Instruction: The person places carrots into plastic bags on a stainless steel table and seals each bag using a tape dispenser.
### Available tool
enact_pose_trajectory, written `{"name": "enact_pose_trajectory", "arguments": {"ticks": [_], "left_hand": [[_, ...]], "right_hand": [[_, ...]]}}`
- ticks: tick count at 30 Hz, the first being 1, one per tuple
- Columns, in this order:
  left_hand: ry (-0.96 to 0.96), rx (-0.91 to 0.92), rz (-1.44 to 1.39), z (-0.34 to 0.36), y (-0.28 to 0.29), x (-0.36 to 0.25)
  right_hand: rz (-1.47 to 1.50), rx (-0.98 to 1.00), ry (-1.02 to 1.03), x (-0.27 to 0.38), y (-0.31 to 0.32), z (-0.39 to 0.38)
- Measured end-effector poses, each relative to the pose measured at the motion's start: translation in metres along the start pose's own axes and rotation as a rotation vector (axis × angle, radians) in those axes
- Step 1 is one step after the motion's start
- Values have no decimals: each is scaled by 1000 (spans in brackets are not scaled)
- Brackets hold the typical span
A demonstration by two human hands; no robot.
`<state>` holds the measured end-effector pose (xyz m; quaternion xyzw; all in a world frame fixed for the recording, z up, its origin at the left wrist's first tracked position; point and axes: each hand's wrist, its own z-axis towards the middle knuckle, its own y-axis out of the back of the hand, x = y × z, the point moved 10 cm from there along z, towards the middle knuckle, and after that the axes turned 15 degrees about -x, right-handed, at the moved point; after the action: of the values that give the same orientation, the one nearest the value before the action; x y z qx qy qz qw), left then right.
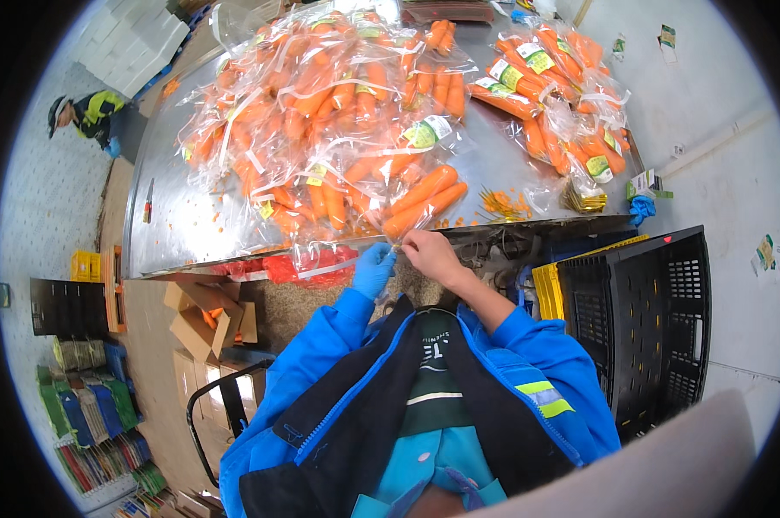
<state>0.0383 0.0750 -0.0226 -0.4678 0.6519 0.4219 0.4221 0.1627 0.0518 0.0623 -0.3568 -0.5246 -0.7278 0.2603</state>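
My left hand [374, 270], in a blue glove, is closed on the gathered end of a clear plastic bag of carrots [426, 204] at the table's near edge. Bare, my right hand [433, 256] pinches right beside it, its fingertips almost touching the glove; what lies between them is too small to make out. The bag rests on the metal table with its carrots pointing away from me. Behind and left of it spreads a big heap of bagged carrots [321, 104]. Gold twist ties [504, 205] lie loose to the right, near a thicker bundle of ties [584, 198].
More bagged carrots [545, 78] are piled at the table's right. A knife [148, 200] lies at the left end. Black crates [657, 328] stand close on my right, an open carton [204, 319] on my left. A person [97, 116] is at the far left.
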Motion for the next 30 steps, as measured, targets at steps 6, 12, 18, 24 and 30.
{"name": "enact_pose_trajectory", "arguments": {"ticks": [6,12,18,24,30], "left_hand": [[146,132,46,-3,-2,-7],[220,247,-5,1,-8,1],[53,144,104,1,-6,-10],[-145,-8,258,13,7,-4],[44,-21,30,2,3,-21]], "right_hand": [[708,87,-690,-49,-39,-33],[790,45,-607,-55,-49,-34],[418,-13,-443,-62,-40,-31],[689,123,-505,-41,-38,-30],[427,-124,-260,-31,-3,-22]]}}
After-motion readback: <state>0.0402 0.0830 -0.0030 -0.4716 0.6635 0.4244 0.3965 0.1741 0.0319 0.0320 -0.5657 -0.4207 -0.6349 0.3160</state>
